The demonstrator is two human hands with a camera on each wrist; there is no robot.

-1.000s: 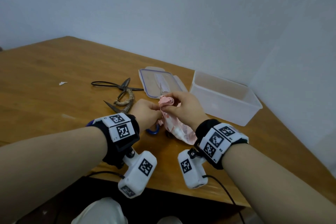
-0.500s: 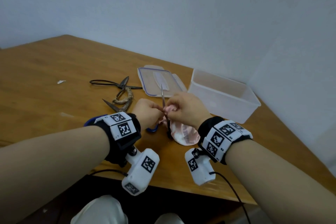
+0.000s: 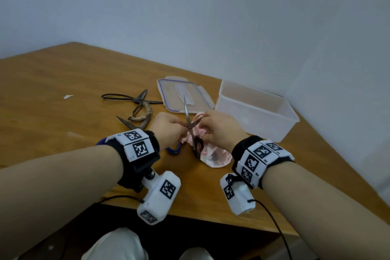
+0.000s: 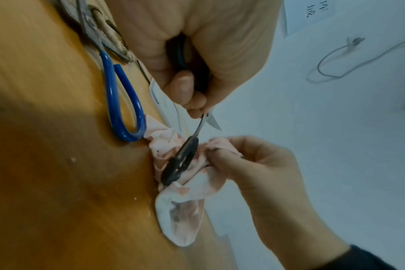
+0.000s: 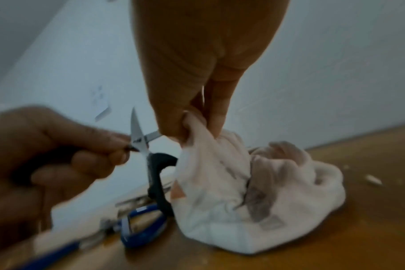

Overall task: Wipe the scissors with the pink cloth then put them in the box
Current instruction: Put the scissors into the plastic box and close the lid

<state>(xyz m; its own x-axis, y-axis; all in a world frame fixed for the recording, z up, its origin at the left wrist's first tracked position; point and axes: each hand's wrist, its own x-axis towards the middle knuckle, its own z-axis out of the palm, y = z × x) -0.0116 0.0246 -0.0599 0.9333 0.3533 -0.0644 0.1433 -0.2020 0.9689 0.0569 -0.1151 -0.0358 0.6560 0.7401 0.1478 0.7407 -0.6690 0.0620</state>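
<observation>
Presently the black-handled scissors [image 3: 191,131] are gripped upright by the left hand [image 3: 166,131], blades parted, near the box [image 3: 256,110]; the pink cloth [image 3: 211,155], pinched by the right hand [image 3: 219,129], should be drawn along each blade away from the edges.

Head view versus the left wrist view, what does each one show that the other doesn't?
Only the head view shows the clear plastic box, its lid and the old dark scissors on the table. Only the left wrist view shows a cable on the wall. Both show the left hand holding the black-handled scissors and the right hand gripping the pink cloth.
</observation>
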